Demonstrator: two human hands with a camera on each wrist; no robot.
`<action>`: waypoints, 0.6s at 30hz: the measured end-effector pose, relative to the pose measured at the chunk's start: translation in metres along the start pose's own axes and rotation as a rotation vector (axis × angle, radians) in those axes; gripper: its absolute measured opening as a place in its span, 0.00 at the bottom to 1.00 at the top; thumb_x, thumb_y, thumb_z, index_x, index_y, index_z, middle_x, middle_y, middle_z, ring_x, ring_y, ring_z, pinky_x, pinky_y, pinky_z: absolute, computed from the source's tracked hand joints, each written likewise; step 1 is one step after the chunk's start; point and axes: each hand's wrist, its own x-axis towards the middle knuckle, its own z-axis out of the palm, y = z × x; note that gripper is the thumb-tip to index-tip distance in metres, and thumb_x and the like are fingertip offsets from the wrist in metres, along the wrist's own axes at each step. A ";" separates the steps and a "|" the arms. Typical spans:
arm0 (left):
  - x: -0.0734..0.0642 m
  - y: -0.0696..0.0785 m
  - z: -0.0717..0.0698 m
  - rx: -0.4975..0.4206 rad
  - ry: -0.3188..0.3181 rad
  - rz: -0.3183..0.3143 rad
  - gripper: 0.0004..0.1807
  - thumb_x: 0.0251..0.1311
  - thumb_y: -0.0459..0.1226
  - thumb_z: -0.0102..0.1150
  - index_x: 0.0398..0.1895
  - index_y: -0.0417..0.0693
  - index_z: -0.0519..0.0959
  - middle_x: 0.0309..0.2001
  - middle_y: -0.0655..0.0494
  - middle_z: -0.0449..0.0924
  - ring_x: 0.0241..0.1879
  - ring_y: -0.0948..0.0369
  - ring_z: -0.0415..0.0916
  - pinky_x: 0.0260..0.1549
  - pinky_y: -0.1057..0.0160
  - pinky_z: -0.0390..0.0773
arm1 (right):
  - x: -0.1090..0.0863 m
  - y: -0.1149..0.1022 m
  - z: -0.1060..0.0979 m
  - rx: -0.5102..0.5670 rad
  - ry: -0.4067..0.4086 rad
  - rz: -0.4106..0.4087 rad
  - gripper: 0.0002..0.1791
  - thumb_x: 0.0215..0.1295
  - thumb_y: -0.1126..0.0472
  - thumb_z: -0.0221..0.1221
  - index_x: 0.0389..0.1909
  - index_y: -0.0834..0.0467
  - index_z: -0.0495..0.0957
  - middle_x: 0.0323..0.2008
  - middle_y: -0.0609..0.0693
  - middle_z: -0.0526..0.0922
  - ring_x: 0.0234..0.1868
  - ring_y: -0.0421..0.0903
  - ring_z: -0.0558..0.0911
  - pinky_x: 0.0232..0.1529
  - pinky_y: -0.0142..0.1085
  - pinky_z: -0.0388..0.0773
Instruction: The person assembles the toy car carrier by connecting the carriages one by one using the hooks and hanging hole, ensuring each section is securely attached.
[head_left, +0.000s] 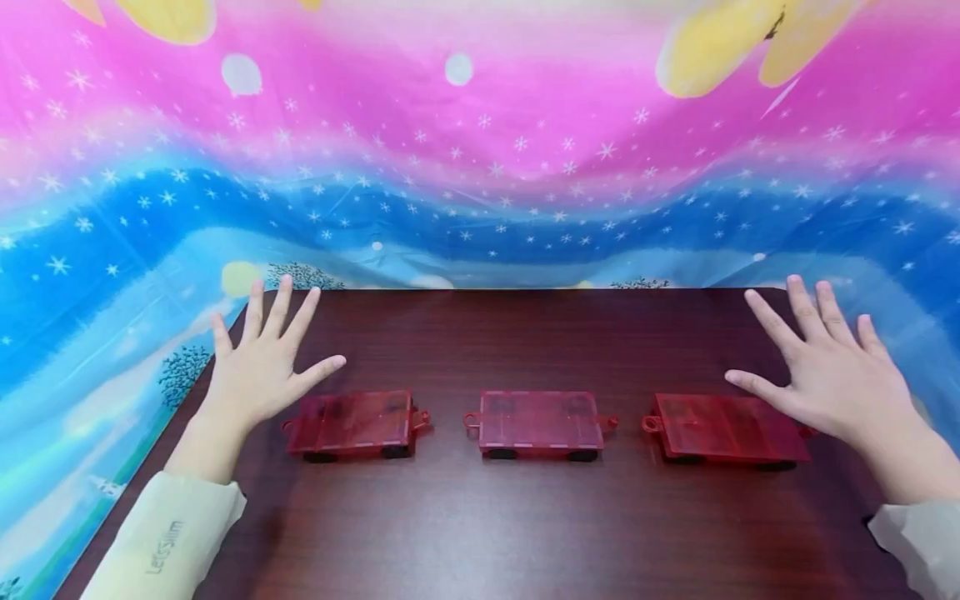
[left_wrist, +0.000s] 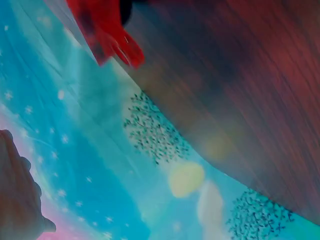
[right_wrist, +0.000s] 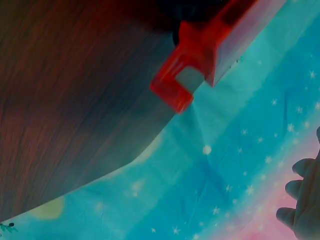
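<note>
Three red translucent wheeled cars stand in a left-to-right row on the dark wood-grain surface (head_left: 480,525). The left hand (head_left: 258,375) is raised at the left end of the row, fingers straight and spread, holding nothing. The right hand (head_left: 847,375) is raised at the right end in the same condition: fingers extended, thumb directed inward, no item held.

Relation of hands to cars: the left car (head_left: 352,425) lies near and to the right of the left hand, which is the nearer hand to it. The right car (head_left: 720,425) lies near and to the left of the right hand; that hand covers its far right corner in the head view. The middle car (head_left: 538,422) lies between the two hands, well apart from both.

Long axes run left to right; the right car is slightly skewed, its right end nearer. End couplings (head_left: 423,419) face one another across gaps and do not touch. No object stands in these gaps. A patterned cloth (head_left: 450,225) hangs beyond the far edge and along both sides.
</note>
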 end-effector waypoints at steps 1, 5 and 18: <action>-0.001 0.003 0.001 -0.001 0.006 0.012 0.52 0.60 0.73 0.43 0.80 0.70 0.32 0.81 0.59 0.20 0.78 0.51 0.10 0.63 0.24 0.17 | -0.001 -0.002 0.001 0.003 0.002 -0.010 0.57 0.60 0.26 0.54 0.79 0.37 0.30 0.78 0.53 0.20 0.77 0.55 0.18 0.69 0.64 0.14; -0.005 0.017 0.002 -0.006 0.022 0.065 0.53 0.59 0.72 0.45 0.80 0.70 0.33 0.81 0.57 0.24 0.79 0.50 0.14 0.64 0.25 0.18 | -0.004 -0.009 0.004 0.017 0.019 -0.063 0.56 0.60 0.27 0.56 0.80 0.37 0.33 0.79 0.50 0.23 0.78 0.52 0.20 0.70 0.60 0.13; -0.005 0.066 0.014 -0.039 0.030 0.256 0.53 0.58 0.70 0.51 0.80 0.71 0.40 0.82 0.62 0.29 0.81 0.52 0.22 0.68 0.25 0.33 | -0.016 -0.034 0.022 0.091 -0.002 -0.218 0.56 0.58 0.31 0.62 0.80 0.37 0.41 0.81 0.49 0.33 0.81 0.50 0.28 0.74 0.54 0.17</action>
